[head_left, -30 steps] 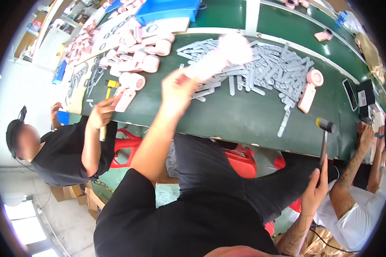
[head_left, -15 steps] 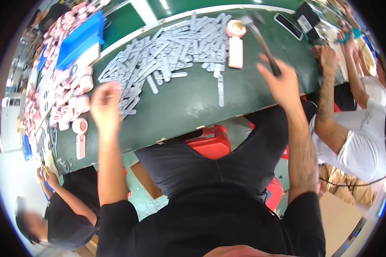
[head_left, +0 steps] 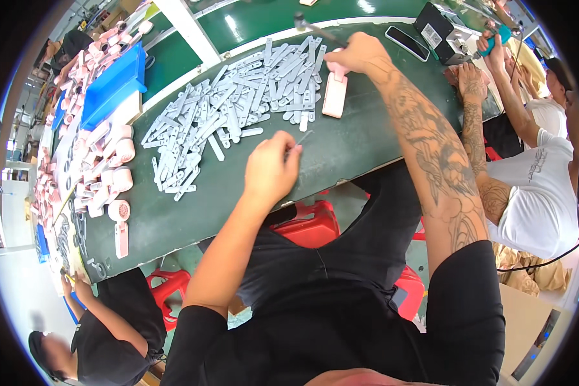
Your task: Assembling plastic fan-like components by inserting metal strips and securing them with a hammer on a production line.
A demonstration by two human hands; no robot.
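My left hand (head_left: 273, 168) is pinched, with the thin end of a grey plastic strip (head_left: 307, 137) poking out past its fingertips, just above the table. My right hand (head_left: 365, 55) is wrapped round a hammer (head_left: 320, 31), its head pointing away to the far left. Below that hand lies a pink handheld fan (head_left: 335, 96); my fingers cover much of its round head, and I cannot tell whether they press on it. A broad heap of grey plastic strips (head_left: 238, 96) spreads across the table to the left of the fan.
Pink fans (head_left: 112, 174) and a blue bin (head_left: 114, 87) crowd the left side. One fan (head_left: 119, 228) lies apart near the edge. A phone (head_left: 407, 43) and a black box (head_left: 441, 32) stand at the far right. Co-workers sit on both sides, one holding a teal tool (head_left: 495, 40).
My left hand has moved right, to where a lone grey strip lay, and now pinches a strip. My right hand has carried the hammer left and away, over the pink fan's head.
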